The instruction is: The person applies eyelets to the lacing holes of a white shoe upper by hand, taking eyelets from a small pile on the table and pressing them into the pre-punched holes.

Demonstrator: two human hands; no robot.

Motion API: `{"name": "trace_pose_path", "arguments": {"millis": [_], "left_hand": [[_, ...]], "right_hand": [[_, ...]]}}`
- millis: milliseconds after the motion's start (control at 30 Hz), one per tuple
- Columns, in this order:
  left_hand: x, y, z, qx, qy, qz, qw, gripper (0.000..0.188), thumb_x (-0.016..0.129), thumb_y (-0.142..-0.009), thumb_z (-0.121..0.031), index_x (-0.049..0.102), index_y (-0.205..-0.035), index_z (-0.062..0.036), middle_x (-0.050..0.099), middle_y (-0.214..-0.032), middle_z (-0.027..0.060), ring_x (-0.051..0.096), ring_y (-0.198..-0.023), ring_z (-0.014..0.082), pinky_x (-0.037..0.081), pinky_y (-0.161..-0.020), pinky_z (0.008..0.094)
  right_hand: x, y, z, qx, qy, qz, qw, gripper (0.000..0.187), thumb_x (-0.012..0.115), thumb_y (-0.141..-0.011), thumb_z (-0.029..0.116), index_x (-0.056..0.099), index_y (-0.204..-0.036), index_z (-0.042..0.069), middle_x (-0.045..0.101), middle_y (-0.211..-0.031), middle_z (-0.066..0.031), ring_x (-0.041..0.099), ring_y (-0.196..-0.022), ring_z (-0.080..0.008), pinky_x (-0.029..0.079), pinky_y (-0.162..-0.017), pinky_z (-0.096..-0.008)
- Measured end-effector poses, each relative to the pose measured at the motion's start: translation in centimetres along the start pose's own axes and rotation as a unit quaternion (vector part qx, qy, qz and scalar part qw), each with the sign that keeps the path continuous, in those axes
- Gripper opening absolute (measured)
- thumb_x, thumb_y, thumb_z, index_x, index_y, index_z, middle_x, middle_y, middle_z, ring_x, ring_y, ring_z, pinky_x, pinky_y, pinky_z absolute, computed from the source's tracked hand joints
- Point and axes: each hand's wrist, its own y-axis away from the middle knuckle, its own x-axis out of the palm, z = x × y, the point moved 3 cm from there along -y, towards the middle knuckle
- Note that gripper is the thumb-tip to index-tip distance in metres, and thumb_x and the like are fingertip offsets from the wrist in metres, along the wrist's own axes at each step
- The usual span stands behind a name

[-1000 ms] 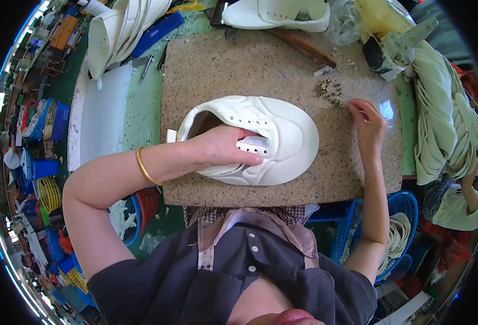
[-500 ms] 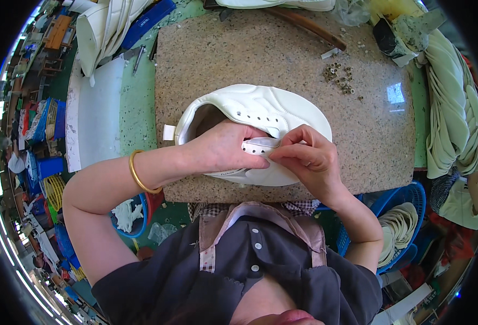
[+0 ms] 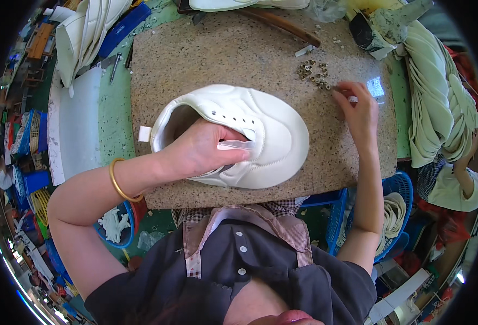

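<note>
A white shoe upper (image 3: 274, 127) with a padded collar, a pull loop and a row of small dark holes lies on the speckled stone slab (image 3: 212, 59). My left hand (image 3: 204, 146) grips it at the throat, fingers inside the opening and thumb on the near lace flap. The fingers inside are hidden. Off to the right, my right hand (image 3: 361, 111) is at the edge of a scatter of small brass-coloured eyelets (image 3: 314, 71). Its thumb and forefinger are drawn together in a pinch; whatever may be between them is too small to make out.
At the slab's far side lie a wooden-handled tool (image 3: 282, 24) and a black-edged container (image 3: 370, 35). White pieces hang in a bundle (image 3: 434, 103) at right. Blue baskets (image 3: 404, 189) stand below the near edge. Another person's arm (image 3: 466, 154) shows far right.
My right hand has left the lace flap and moved right and away to the eyelets. My left hand keeps its grip on the shoe upper. The whole view has shifted slightly.
</note>
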Motion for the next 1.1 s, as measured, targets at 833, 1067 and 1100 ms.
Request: {"name": "trace_pose_path", "arguments": {"millis": [833, 1067, 1100], "left_hand": [[0.0, 0.9, -0.5, 0.017, -0.010, 0.071, 0.997, 0.026, 0.064, -0.085, -0.013, 0.064, -0.104, 0.0050, 0.068, -0.092, 0.0097, 0.059, -0.086, 0.0082, 0.048, -0.080, 0.0268], [-0.5, 0.8, -0.7, 0.152, -0.090, 0.012, 0.984, 0.030, 0.064, -0.084, -0.011, 0.060, -0.108, 0.0060, 0.067, -0.092, 0.0174, 0.064, -0.085, 0.0193, 0.048, -0.080, 0.0292], [-0.5, 1.0, -1.0, 0.213, -0.100, 0.026, 0.972, 0.034, 0.065, -0.083, -0.011, 0.057, -0.111, 0.0055, 0.066, -0.092, 0.0188, 0.065, -0.085, 0.0229, 0.049, -0.079, 0.0302]], "right_hand": [[4.6, 7.1, 8.0, -0.145, -0.213, 0.187, 0.948, 0.026, 0.074, -0.068, -0.002, 0.072, -0.092, 0.009, 0.066, -0.084, -0.0044, 0.062, -0.075, -0.0175, 0.048, -0.062, -0.0277], [1.7, -0.3, -0.5, -0.011, 0.021, 0.030, 0.999, 0.014, 0.069, -0.080, 0.005, 0.070, -0.094, 0.003, 0.068, -0.087, -0.0066, 0.064, -0.075, -0.0130, 0.051, -0.061, -0.0261], [1.9, -0.3, -0.8, -0.043, 0.074, 0.060, 0.994, 0.013, 0.069, -0.081, 0.006, 0.070, -0.093, 0.002, 0.068, -0.086, -0.0065, 0.064, -0.073, -0.0129, 0.051, -0.060, -0.0257]]}}
